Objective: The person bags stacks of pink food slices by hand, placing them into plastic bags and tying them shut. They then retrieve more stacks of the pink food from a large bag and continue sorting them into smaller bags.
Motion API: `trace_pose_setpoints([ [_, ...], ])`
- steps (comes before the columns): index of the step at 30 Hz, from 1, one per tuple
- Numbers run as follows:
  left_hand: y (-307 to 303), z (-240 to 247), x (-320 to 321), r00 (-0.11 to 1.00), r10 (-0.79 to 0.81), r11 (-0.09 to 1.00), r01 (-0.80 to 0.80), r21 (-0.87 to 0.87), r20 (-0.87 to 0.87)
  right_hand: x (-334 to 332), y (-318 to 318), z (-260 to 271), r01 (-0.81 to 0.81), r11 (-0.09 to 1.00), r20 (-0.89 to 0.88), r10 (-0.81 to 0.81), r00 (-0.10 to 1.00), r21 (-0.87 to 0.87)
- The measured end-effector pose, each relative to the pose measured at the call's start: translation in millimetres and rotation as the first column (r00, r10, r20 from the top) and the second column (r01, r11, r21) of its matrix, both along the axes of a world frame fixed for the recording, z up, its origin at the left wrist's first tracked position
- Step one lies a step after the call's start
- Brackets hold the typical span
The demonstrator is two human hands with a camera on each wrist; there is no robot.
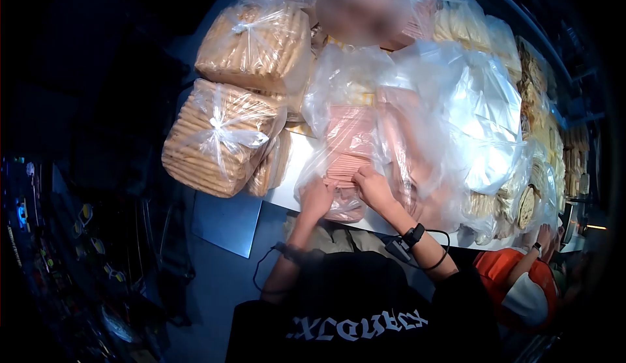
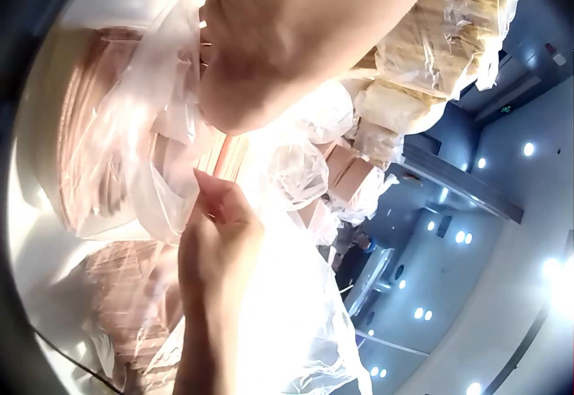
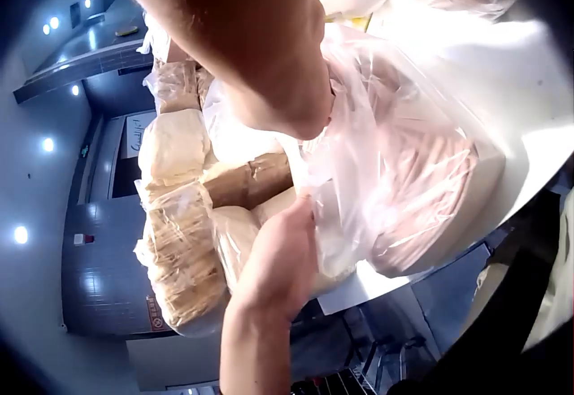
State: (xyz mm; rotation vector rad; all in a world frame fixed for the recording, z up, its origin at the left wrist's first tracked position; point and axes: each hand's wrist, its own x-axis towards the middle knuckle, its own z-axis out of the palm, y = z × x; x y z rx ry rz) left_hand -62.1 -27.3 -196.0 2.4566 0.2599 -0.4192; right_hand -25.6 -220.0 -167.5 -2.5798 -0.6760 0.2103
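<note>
A clear plastic bag (image 1: pixel 344 211) holds a stack of folded pink pieces (image 1: pixel 349 167), whose ridged edges show between the hands. At its left side, my left hand (image 1: pixel 317 196) grips the bag's plastic; the right wrist view shows this left hand (image 3: pixel 282 251) with its fingertips at the film. My right hand (image 1: pixel 373 188) is on the other side, fingers bent; in the left wrist view this right hand (image 2: pixel 224 220) pinches at the film's edge beside the folds. Each wrist view hides its own hand's fingertips.
Knotted bags of tan stacks (image 1: pixel 218 131) stand at the left. Another pink bag (image 1: pixel 398 148) and a large white plastic bag (image 1: pixel 486 118) lie to the right. Across the table is a person with a blurred head; someone in an orange and white top (image 1: pixel 515 285) is at the lower right.
</note>
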Motion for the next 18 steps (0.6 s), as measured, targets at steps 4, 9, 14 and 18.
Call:
trace_pose_setpoints([
  [4, -1.3, -5.5, 7.5, 0.997, -0.072, 0.982, 0.070, 0.177, 0.001, -5.9, 3.6, -18.3, 0.099, 0.993, 0.038, -0.102, 0.994, 0.057],
  [9, -0.9, -1.4, 27.4, 0.952, -0.276, 0.928, 0.299, 0.221, -0.129, -11.0, 4.4, -33.2, 0.166, 0.982, 0.068, -0.172, 0.983, 0.085],
  [14, -7.9, 17.6, 27.6, 0.998, -0.050, 0.972, 0.055, 0.227, -0.024, -9.5, -4.4, -13.2, 0.241, 0.961, 0.085, -0.254, 0.963, 0.137],
  [18, -23.3, 9.2, 10.1, 0.998, -0.003, 0.985, -0.008, 0.173, 0.066, -23.1, -10.8, -27.6, 0.269, 0.962, 0.073, -0.273, 0.959, 0.055],
])
